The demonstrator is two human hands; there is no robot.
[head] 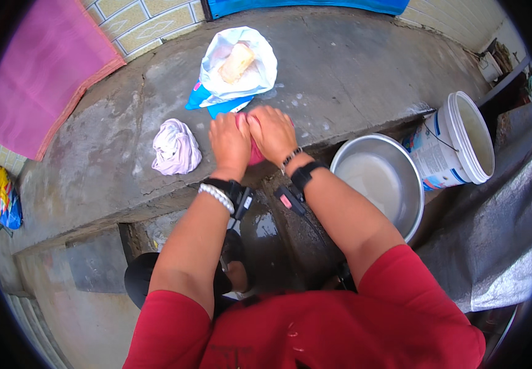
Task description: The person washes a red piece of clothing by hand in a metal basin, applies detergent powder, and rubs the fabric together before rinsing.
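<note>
Side by side on the concrete ledge, my left hand (230, 142) and my right hand (273, 133) grip a wet-looking pinkish-red cloth (257, 156). Most of the cloth is hidden under my palms and fingers. Just beyond my fingertips stands an opened white and blue plastic bag (210, 76), its rim rolled outward. Inside the bag lies a pale yellowish block (237, 63), which looks like a bar of soap, on white powder. To the left of my left hand rests a bunched pale lilac cloth (176, 147).
Below the ledge at right, a metal basin (420, 210) holds cloudy water. Beside it a white plastic bucket (436, 152) leans, with liquid inside. A pink curtain (49, 69) hangs at left, near a yellow and blue bag (0, 193). The ledge's front edge (155, 193) drops to wet ground.
</note>
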